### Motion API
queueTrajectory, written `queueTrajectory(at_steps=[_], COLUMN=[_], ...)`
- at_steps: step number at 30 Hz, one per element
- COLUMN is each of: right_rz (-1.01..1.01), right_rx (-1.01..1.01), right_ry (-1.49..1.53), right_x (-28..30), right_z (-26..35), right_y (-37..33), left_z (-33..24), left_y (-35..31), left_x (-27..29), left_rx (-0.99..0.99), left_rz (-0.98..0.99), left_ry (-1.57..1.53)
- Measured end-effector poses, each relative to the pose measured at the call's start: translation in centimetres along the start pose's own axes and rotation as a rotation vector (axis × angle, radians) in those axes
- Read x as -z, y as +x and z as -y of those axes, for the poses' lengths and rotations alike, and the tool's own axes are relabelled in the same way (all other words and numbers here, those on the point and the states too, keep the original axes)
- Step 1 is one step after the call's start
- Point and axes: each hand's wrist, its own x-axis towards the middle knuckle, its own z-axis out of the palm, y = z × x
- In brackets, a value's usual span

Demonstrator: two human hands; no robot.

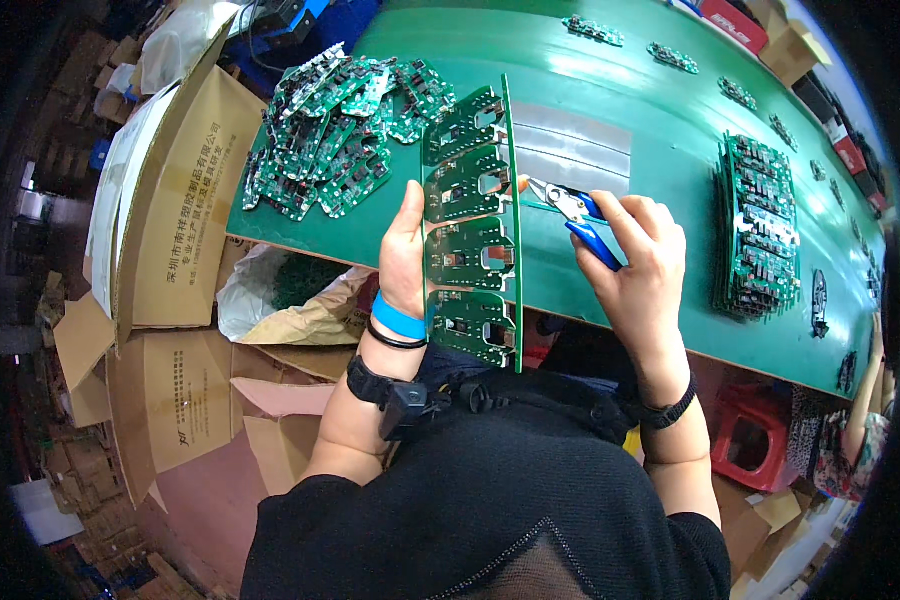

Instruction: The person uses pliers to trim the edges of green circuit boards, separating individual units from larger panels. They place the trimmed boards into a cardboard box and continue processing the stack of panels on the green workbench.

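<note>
My left hand [403, 262] grips a green circuit board panel [467, 257] from its left side, the panel standing nearly upright above the table's near edge. Several joined boards with black parts run down the panel, and a narrow strip borders its right side. In my right hand [642, 262] is a pair of blue-handled nippers [575, 212], the fingers wrapped round the handles. The nippers' jaws point left at the strip's upper half; whether they touch it I cannot tell. A fingertip of my left hand shows beside the jaws, past the strip.
A heap of loose circuit boards [335, 130] lies at the table's left. Stacked board panels [758, 225] stand at the right. A grey sheet [575, 150] lies on the green table [660, 290]. Left of it is an open cardboard box [195, 190]; a red stool [755, 435] is below right.
</note>
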Motion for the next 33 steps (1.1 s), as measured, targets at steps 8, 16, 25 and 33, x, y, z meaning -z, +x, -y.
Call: queueTrajectory(at_steps=[8, 16, 25, 33], right_rz=[-0.053, 0.24, 0.252, 0.28], right_rx=[-0.049, 0.113, 0.164, 0.152], right_ry=[0.041, 0.045, -0.053, -0.082], right_x=[0.3, 3.2, 1.9, 1.9], right_z=[-0.2, 1.4, 2.3, 2.5], right_y=[0.0, -1.2, -1.9, -2.0], left_z=[-1.0, -2.1, -2.3, -1.9], left_y=[0.1, 1.5, 2.1, 2.0], left_x=[1.1, -1.0, -1.1, -1.6], left_rx=[-0.019, -0.229, -0.334, -0.347], left_rz=[0.082, -0.192, -0.221, -0.171], left_ry=[0.09, 0.57, 0.795, 0.829])
